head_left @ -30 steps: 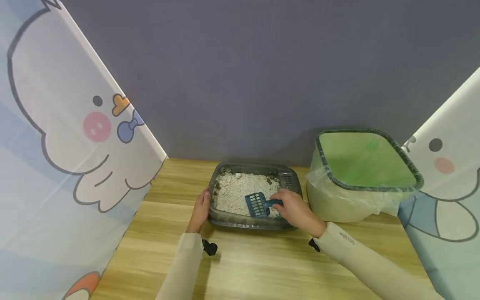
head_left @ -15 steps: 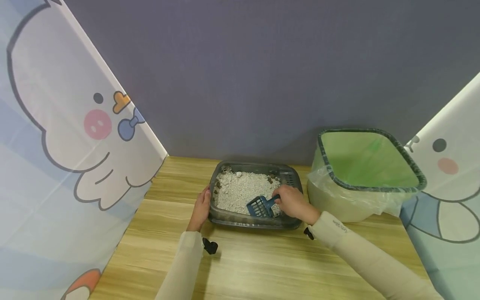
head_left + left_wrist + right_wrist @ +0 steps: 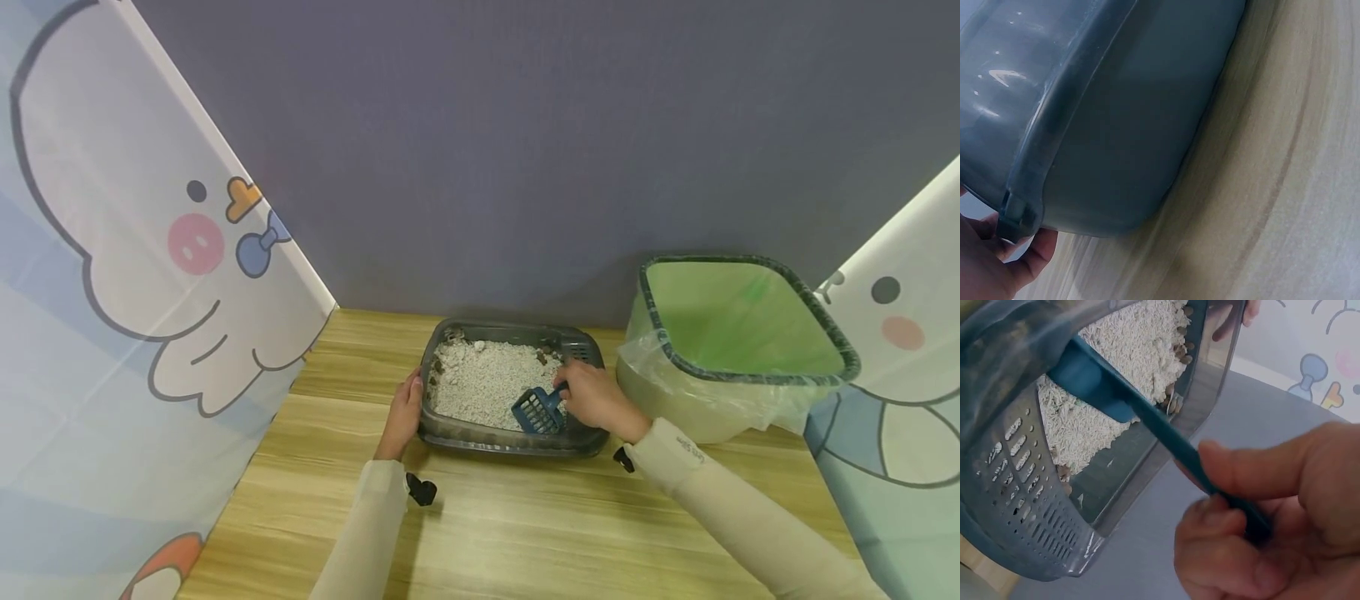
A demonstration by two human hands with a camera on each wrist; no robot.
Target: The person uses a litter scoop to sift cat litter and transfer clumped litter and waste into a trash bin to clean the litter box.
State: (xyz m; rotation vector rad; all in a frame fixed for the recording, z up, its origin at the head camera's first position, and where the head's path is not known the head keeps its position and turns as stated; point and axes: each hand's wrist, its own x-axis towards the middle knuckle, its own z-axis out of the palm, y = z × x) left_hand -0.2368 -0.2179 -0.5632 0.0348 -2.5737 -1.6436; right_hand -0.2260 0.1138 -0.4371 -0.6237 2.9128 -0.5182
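Note:
A dark grey litter box (image 3: 487, 437) holds pale litter (image 3: 476, 385), with brown clumps (image 3: 542, 357) at the right back and more along the left side. My right hand (image 3: 598, 403) grips the handle of a blue litter scoop (image 3: 538, 412), thumb on top and fingers curled beneath. The slotted scoop head is tilted over the litter, near the front right of the box. At the box's left side, my left hand (image 3: 403, 413) holds the rim; in the left wrist view its fingers (image 3: 1040, 250) curl under the rim's edge.
Right of the box stands a bin (image 3: 678, 412) with a clear liner folded over its dark rim and a green inside. All of this is on a wood-grain table (image 3: 517, 525). A grey wall (image 3: 480, 167) rises behind, with cartoon-printed panels (image 3: 112, 250) at both sides.
The right hand has drawn the scoop to the right through the front of the litter, its head now turned more. The left hand stays at the box's left rim.

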